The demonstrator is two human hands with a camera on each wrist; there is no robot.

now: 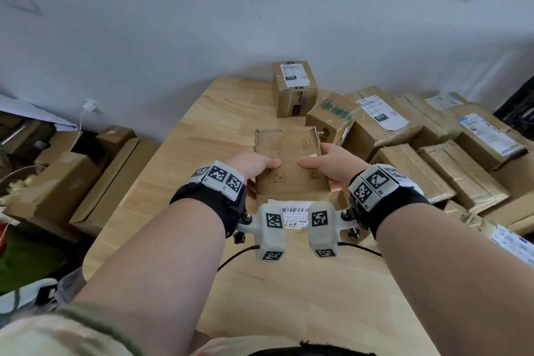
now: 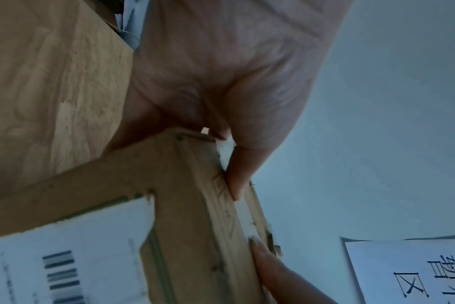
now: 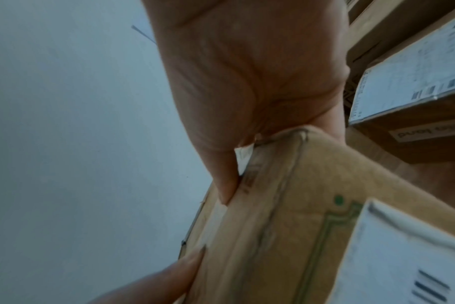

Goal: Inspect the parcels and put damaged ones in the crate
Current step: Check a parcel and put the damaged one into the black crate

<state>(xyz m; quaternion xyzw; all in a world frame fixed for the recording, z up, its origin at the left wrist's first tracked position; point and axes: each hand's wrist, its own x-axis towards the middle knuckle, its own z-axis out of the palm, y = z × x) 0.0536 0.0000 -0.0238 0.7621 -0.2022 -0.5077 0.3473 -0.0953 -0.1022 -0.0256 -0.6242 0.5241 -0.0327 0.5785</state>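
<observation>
Holding one flat cardboard parcel [image 1: 290, 162] up over the table [image 1: 185, 159], left hand [image 1: 254, 163] on its left edge and right hand [image 1: 329, 166] on its right edge, thumbs curled over the upper face, fingers underneath. Tilted toward the head camera, printed face up, label with barcode [image 1: 294, 211] on the near side. Rides easily in a two-hand edge grip: probably light. Far corners look worn and ragged; left wrist view shows frayed board along the edge by the thumb [image 2: 237, 185]. Stiff enough to keep shape, though likely to flex or crush at those soft corners. Better taken at mid-edges, as now, not at the torn ends. Plain board, not slippery. Other parcels [image 1: 433, 139] piled at right on the table. No crate clearly identifiable in any view.
</observation>
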